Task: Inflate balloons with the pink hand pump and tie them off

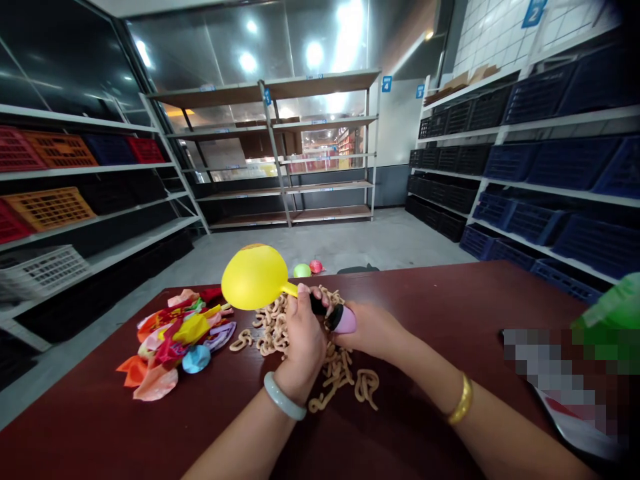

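A partly inflated yellow balloon (255, 277) is in the head view, its neck pointing right toward my hands. My left hand (304, 327) is closed around the balloon's neck, where it meets a black tool with a lilac end (345, 320) that looks like a small balloon pump. Wrapped around that tool is my right hand (363, 325); its fingers partly hide the black body. Beneath both hands lie many tan curled pieces (274, 327), whose kind I cannot make out. Left of them spreads a pile of limp, multicoloured balloons (173, 340).
The dark red table (430, 300) carries all this. A green balloon (302, 271) and a red balloon (316, 267) show by its far edge. At right are a blurred flat object (555, 373) and green plastic (613, 310). Shelves (325, 215) with crates (50, 203) stand around.
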